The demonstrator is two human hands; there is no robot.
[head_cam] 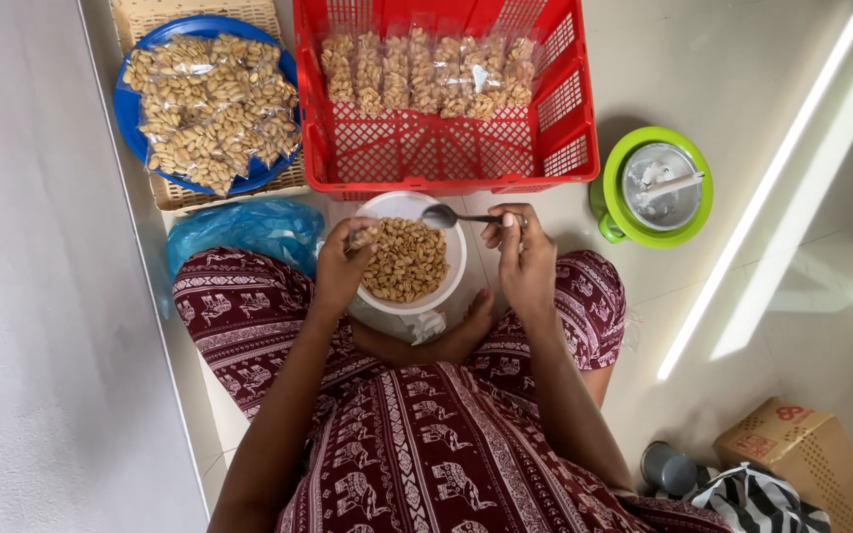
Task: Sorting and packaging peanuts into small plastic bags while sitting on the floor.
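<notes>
The person is sitting cross-legged on the floor, looking down at a white bowl [410, 259] of shelled peanuts [405, 259] resting just ahead of the crossed feet, near the centre of view. The right hand [520, 259], at about three o'clock from the bowl, is pinching a metal spoon [443, 215] by the end of its handle, fingers closed on it, with the spoon's head hanging over the bowl's far rim. The left hand [343, 265], at nine o'clock from the bowl, is closed on what looks like a small clear bag [362, 237] at the rim, though the bag is too small to make out surely. At twelve o'clock a red basket [446, 148] is holding a row of filled clear packets [426, 71] standing along its far wall. At eleven o'clock a blue plate [130, 109] is carrying a heap of more packets. A crumpled blue plastic bag [249, 232] is lying at nine o'clock, and a green tub [656, 188] at two o'clock. The peanuts are probably light, hard and loose, rolling off a tilted spoon easily, so the spoon is best kept level and held well back on the handle; the thin bag is likely soft and slippery, best gripped at its mouth.
</notes>
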